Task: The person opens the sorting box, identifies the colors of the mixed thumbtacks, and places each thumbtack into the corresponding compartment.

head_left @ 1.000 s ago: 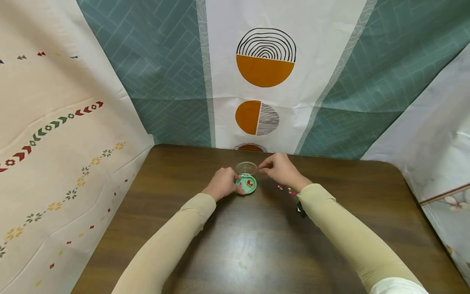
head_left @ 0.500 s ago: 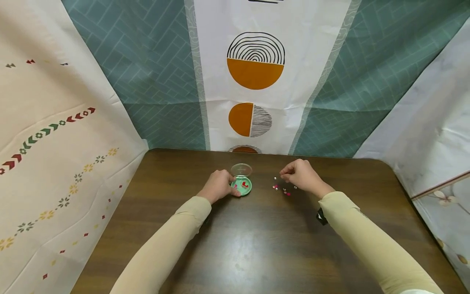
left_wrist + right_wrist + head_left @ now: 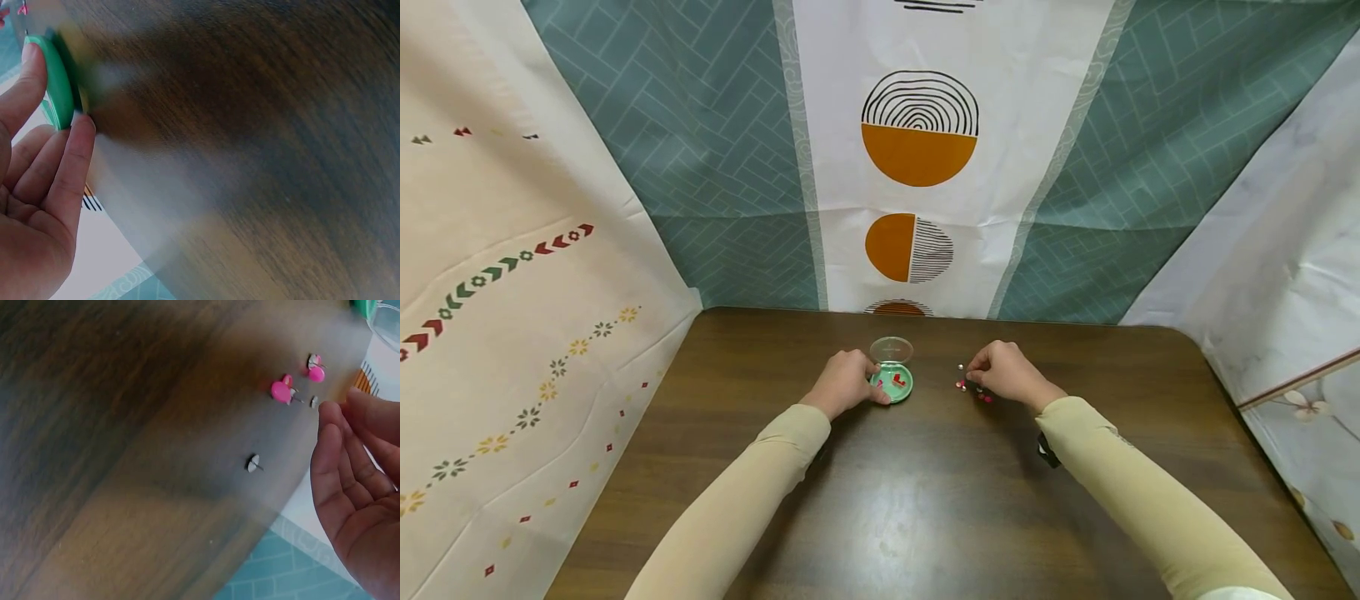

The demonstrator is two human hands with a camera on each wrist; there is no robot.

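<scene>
Hands at an open case and scattered thumbtacks, seen from head and wrists

Head view: a round green plastic case [image 3: 59,81] with a clear, round lid [image 3: 891,350] stands open on the dark brown wooden surface [image 3: 880,483], its lid raised at the far side. Small red pieces [image 3: 898,380] lie inside; neither wrist view shows these contents. The left hand [image 3: 844,383] grips the case's left side. Left wrist view: the case appears edge-on, clamped between thumb and fingers.

Right wrist view: pink-headed thumbtacks [image 3: 281,392] lie grouped near the right hand [image 3: 359,469], and a pale, round-headed thumbtack [image 3: 252,464] rests apart from them, its metal point visible; in the head view these are mere specks, partly covered by the hand. The right thumb and fingers are drawn close together; whether they pinch anything cannot be told.
</scene>
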